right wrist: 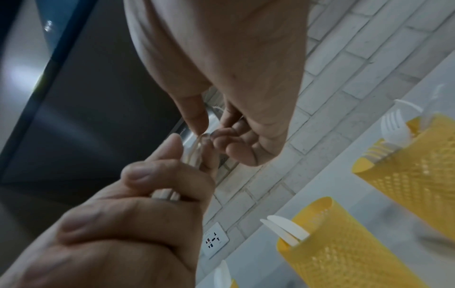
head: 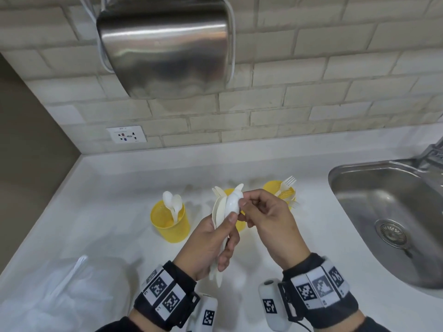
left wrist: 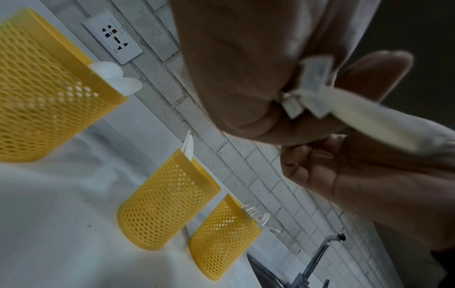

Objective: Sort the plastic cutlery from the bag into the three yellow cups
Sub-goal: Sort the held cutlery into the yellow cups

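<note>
Your left hand [head: 211,240] grips cutlery bundle [head: 221,207]; right hand [head: 268,226] fingers pinch top spoon [head: 233,202]. Sorting underway. Next: peel spoon free, drop into spoon cup [head: 171,224].

Three yellow cups [left wrist: 169,200], two hands [head: 211,240], one sink [head: 383,226], one bag [head: 60,291].

My left hand [head: 211,245] covers the middle of the cutlery bundle [head: 221,207], so I cannot count the pieces or name them all. Behind my two hands the middle cup [head: 241,224] is almost wholly hidden; only slivers of yellow show. My right hand [head: 268,226] hides the lower part of the fork cup [head: 286,194]. Left of my left hand, the bag [head: 62,291] is a blurred, clear heap, its contents unreadable. The sink [head: 347,188], right of my right hand, is cut by the picture's edge.
</note>
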Demonstrator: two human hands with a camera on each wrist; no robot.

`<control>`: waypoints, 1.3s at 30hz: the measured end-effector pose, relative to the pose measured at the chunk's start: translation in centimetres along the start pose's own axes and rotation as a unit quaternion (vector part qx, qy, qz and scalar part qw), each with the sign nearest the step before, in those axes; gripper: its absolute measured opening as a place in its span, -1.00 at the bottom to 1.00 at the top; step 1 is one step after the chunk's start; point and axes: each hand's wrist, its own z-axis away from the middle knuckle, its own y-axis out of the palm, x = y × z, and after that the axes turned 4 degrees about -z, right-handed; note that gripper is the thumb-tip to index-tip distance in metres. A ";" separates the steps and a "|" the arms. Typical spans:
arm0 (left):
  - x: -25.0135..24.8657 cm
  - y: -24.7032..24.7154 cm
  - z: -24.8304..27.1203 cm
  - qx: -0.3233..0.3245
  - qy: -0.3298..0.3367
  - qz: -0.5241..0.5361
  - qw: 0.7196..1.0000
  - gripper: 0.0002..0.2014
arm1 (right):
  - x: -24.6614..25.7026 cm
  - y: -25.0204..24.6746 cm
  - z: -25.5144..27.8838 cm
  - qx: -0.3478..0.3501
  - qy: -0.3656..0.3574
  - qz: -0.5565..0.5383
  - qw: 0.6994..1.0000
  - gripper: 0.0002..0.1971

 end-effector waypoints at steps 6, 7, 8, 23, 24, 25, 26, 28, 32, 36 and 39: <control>0.2 -0.7 0.3 0.059 0.003 -0.007 0.998 -0.62 | 0.9 0.2 -0.4 0.034 0.003 -0.024 0.999 -0.74; 0.2 -0.8 0.3 0.062 0.005 -0.005 0.998 -0.62 | 1.0 0.3 -0.5 0.036 -0.007 -0.012 0.999 -0.74; 0.2 -0.8 0.3 0.064 0.005 -0.004 0.998 -0.62 | 1.1 0.3 -0.6 0.031 -0.014 -0.006 0.999 -0.75; -0.1 -1.6 1.0 0.054 -0.032 -0.015 0.998 -0.62 | 4.0 -0.7 -2.2 -0.082 -0.078 -0.201 0.973 -0.68; -0.1 -1.7 1.0 0.044 -0.033 -0.018 0.998 -0.62 | 4.5 -1.2 -2.3 -0.089 -0.110 -0.219 0.965 -0.69; -0.1 -1.8 1.0 0.034 -0.034 -0.023 0.999 -0.61 | 5.1 -1.5 -2.2 -0.086 -0.142 -0.202 0.965 -0.71; -0.2 -2.0 1.0 0.027 -0.035 -0.032 0.999 -0.58 | 5.4 -1.7 -2.0 -0.078 -0.166 -0.140 0.973 -0.74; -0.4 -2.0 1.1 0.021 -0.033 -0.050 0.998 -0.48 | 5.5 -1.5 -1.3 -0.036 -0.186 0.059 0.980 -0.85; -0.9 -1.6 1.1 0.026 -0.022 -0.094 0.995 -0.55 | 3.6 0.1 -0.2 0.094 -0.163 0.295 0.937 -0.91; -1.0 -1.3 1.3 0.040 -0.027 -0.115 0.992 -0.63 | 2.9 0.6 -0.4 0.110 -0.136 0.269 0.947 -0.88; -0.9 -1.3 1.5 0.042 -0.034 -0.115 0.992 -0.64 | 3.2 0.5 -0.6 0.108 -0.146 0.295 0.938 -0.87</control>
